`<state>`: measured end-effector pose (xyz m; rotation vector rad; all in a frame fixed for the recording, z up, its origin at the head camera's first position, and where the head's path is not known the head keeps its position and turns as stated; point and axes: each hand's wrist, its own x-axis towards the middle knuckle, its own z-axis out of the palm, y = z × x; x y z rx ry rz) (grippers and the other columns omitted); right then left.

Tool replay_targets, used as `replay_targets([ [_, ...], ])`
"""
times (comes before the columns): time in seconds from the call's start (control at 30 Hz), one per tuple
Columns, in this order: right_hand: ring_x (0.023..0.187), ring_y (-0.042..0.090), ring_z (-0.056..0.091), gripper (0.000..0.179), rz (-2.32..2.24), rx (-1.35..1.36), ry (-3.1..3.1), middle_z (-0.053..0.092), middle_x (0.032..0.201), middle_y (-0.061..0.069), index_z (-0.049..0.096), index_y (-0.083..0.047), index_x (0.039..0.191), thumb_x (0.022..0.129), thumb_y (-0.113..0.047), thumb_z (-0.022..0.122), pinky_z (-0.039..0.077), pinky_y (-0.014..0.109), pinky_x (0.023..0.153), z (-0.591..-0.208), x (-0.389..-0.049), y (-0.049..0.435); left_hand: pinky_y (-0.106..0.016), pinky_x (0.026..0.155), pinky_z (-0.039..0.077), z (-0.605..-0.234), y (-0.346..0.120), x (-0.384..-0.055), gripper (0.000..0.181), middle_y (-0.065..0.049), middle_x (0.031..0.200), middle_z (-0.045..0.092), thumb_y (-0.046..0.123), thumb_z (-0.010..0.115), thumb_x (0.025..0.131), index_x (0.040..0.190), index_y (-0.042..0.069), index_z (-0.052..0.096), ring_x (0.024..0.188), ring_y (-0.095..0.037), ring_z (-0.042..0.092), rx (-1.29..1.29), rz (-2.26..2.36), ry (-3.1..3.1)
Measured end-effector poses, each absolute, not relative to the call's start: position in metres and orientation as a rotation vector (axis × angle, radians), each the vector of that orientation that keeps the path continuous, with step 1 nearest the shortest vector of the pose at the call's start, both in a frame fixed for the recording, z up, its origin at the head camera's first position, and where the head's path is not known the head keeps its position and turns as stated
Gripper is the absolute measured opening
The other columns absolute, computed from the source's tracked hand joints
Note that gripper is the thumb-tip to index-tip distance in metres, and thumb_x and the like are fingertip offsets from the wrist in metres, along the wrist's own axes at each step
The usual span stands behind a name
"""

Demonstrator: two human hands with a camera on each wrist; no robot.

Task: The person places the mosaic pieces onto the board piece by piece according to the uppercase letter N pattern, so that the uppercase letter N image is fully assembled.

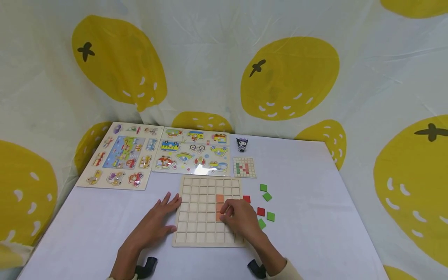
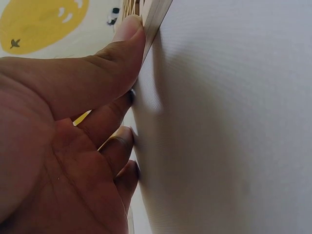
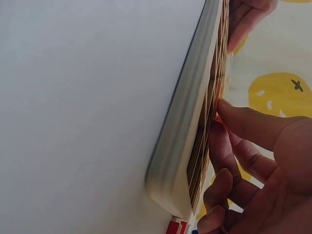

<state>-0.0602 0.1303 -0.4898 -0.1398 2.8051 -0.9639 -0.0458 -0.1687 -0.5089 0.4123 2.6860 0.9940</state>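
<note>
Lower centre, head view: the right hand (image 1: 241,217) hides several cells of the board (image 1: 201,209) and parts of an orange tile (image 1: 218,217) and a green tile (image 1: 262,224); right of centre, the card's (image 1: 244,167) pattern is too small to read exactly; left wrist view: the left hand (image 2: 58,151) is cropped at left.

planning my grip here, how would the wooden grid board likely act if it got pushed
The board is probably stiff, since its edges look straight and solid. It would likely slide rather than tip, as it lies flat on the table. The orange tiles would probably ride along, sitting inside its raised grid lines.
</note>
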Motion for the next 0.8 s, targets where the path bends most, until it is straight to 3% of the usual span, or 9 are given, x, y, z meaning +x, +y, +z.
replay_targets([
  [0.27, 0.087, 0.013, 0.060, 0.011, -1.012, -0.186, 2.750, 0.065, 0.070, -0.012, 0.080, -0.023, 0.092, 0.085, -0.019, 0.088, 0.048, 0.025, 0.068, -0.486, -0.060, 0.139, -0.061, 0.135, 0.013, -0.508, -0.169, -0.046, 0.098, -0.003, 0.173, 0.035, 0.009, 0.091, 0.078, 0.163, 0.013, 0.044, 0.166, -0.035, 0.016, 0.403, 0.982, 2.675],
  [0.6, 0.070, 0.014, 0.052, 0.022, -1.121, -0.060, 2.776, 0.069, 0.075, -0.011, 0.079, -0.020, 0.101, 0.083, -0.014, 0.090, 0.043, 0.023, 0.057, -0.478, -0.063, 0.168, -0.061, 0.135, 0.015, -0.508, -0.168, -0.045, 0.096, -0.005, 0.172, 0.036, 0.012, 0.091, 0.078, 0.162, 0.012, 0.044, 0.166, -0.038, 0.018, 0.419, 0.973, 2.691],
  [0.8, 0.074, 0.016, 0.053, 0.023, -1.144, 0.034, 2.806, 0.070, 0.079, -0.010, 0.080, -0.020, 0.103, 0.084, -0.013, 0.090, 0.044, 0.024, 0.059, -0.473, -0.065, 0.186, -0.061, 0.135, 0.015, -0.506, -0.170, -0.044, 0.095, -0.004, 0.173, 0.035, 0.012, 0.090, 0.079, 0.163, 0.013, 0.044, 0.166, -0.037, 0.018, 0.425, 0.980, 2.693],
])
